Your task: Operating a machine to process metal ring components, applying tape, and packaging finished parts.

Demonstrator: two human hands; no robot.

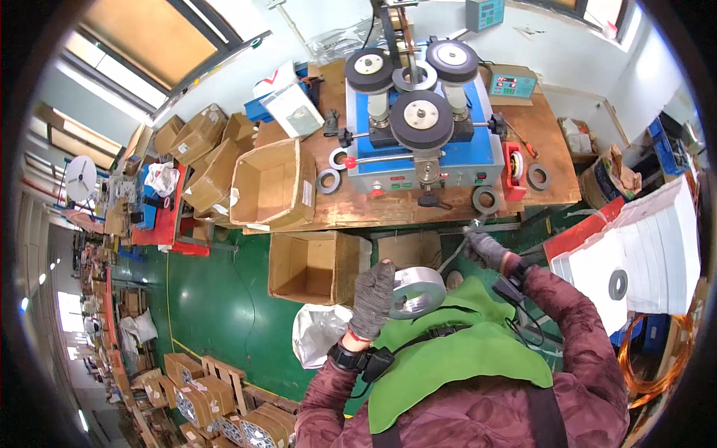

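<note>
My left hand [372, 302], in a grey glove, is closed on a wide roll of silvery tape [429, 287] in front of my green apron [455, 358]. A loose strip [452, 257] runs from the roll up to my right hand [485, 249], also gloved in grey. The right fingers are closed on the strip's end, just below the bench's front edge. Beyond them, a dark grey ring-shaped roll [485, 199] lies at the edge of the wooden bench [553, 183]. Above it stands a blue and grey winding machine [424, 175] with three black wheels.
Open cardboard boxes [272, 183] stand on the bench's left side, another box [302, 267] below. A red tape dispenser [514, 170] and a grey ring [538, 176] sit at the right. White foam sheets [635, 254] rise by my right arm. A white bag [317, 336] is left of me.
</note>
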